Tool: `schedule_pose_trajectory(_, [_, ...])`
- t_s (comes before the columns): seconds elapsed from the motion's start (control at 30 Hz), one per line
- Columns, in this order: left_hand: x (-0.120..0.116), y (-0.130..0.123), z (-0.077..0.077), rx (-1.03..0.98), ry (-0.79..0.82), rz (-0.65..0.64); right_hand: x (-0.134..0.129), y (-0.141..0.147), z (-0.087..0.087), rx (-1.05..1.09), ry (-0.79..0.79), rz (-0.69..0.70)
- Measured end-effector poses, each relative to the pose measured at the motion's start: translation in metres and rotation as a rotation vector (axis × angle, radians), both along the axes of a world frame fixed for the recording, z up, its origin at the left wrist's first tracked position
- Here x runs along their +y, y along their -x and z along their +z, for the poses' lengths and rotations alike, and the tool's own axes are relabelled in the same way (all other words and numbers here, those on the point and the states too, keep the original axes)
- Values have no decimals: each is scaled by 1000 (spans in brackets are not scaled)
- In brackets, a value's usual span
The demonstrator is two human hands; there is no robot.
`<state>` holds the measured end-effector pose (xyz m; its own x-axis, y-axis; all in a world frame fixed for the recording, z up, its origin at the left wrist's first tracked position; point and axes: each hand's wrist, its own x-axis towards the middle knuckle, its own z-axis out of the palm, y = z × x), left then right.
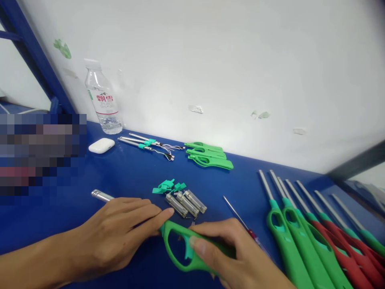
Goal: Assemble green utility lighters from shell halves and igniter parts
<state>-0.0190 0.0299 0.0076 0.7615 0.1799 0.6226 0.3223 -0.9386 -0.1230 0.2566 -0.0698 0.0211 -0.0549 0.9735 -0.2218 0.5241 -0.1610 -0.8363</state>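
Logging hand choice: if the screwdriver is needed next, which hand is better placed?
Probably the right hand: the screwdriver lies close beyond it, though that hand grips the green lighter; the left hand is farther away.

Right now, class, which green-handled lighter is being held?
The green lighter at front centre, gripped by the right hand. The other green-handled lighters lie in the row at the right, with no hand on them.

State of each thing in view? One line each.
Held lighter, in both hands
Left hand, closed over barrel
Right hand, closed on it
Bottle, upright, capped
White case, shut
Screwdriver, lying
Tanks, lying side by side
Teal pieces, piled
Wired rods, lying
Green shells, lying
Other lighters, lying, barrels fitted
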Motion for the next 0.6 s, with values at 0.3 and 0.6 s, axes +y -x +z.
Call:
schedule_pose_trajectory(0.3, [-4,-14,-3,58,14,-11,6,-18,44,-97,123,163])
schedule_pose_trajectory(0.6, [-8,-2,-19,15,80,102,17,-17,27,-502,-293,399])
